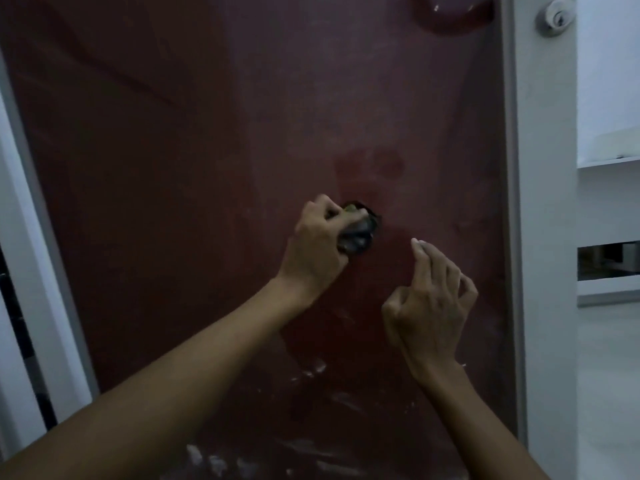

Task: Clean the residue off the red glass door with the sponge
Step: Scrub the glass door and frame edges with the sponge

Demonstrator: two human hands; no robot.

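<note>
Far left: white door frame [20,258], smooth painted strip running tilted, with a dark hinge-like strip [24,341] at its lower edge, too dim to tell more. Next, the red glass door [180,188], a flat glossy dark-red panel filling most of the view, surface hazy and dull with a chalky film. Whitish residue [311,370] shows as smeared streaks and blotches low on the panel, more of it along the bottom edge. Cleaner, deeper-red wiped patches sit mid-panel above and below the hands.

Left hand [317,244] is at mid-door, fingers curled tight round the sponge [358,230], a small crumpled dark wad with a yellowish bit at the top, pressed against the glass. Most of the sponge is hidden by the fingers; its texture is blurred.

Right hand [429,299] is just beside and lower, holding nothing: index finger stretched up with its tip at the glass, contact unclear, other fingers loosely bent and slightly apart.

Top right of the panel: rounded glossy red bulge [453,12], cropped, with a bright glint. Then a grey metal edge strip [512,202], straight and matte. On the pale jamb a round silver lock cylinder [556,17]. Far right: white shelf-like ledges [607,161], with a dark rectangular slot [607,259] lower down.
</note>
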